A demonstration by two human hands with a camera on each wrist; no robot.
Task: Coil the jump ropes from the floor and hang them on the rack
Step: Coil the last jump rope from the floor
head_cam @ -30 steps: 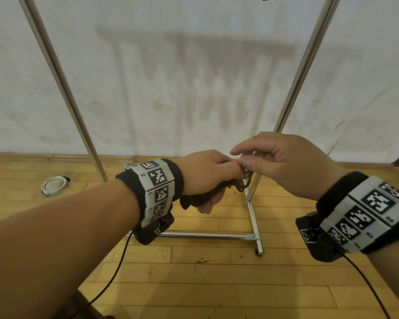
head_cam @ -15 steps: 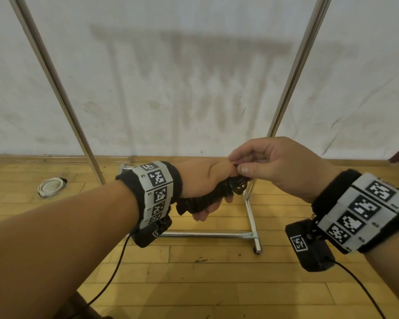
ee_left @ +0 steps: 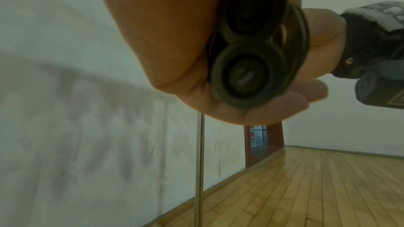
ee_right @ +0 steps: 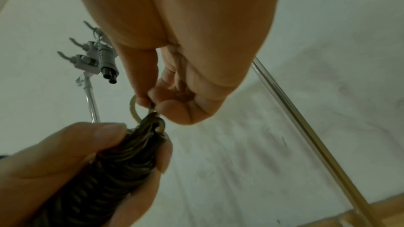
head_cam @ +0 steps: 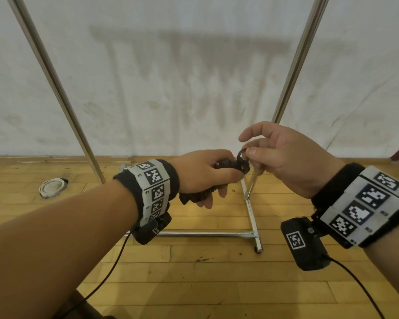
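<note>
Left hand (head_cam: 200, 173) grip clamps black coiled jump rope bundle (ee_right: 122, 158); right hand (head_cam: 283, 157) grip pinches its metal ring (ee_right: 136, 108) just above.

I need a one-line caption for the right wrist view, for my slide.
Left hand grips the coiled black jump rope while the right hand pinches its end loop, below the rack hooks.

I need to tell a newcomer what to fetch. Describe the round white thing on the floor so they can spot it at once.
Start at the silver metal clothes rack standing against the white wall. Follow its left slanted pole down to the wooden plank floor; just left of that pole's foot lies a flat round white disc. It is the only white thing lying on the boards.
</note>
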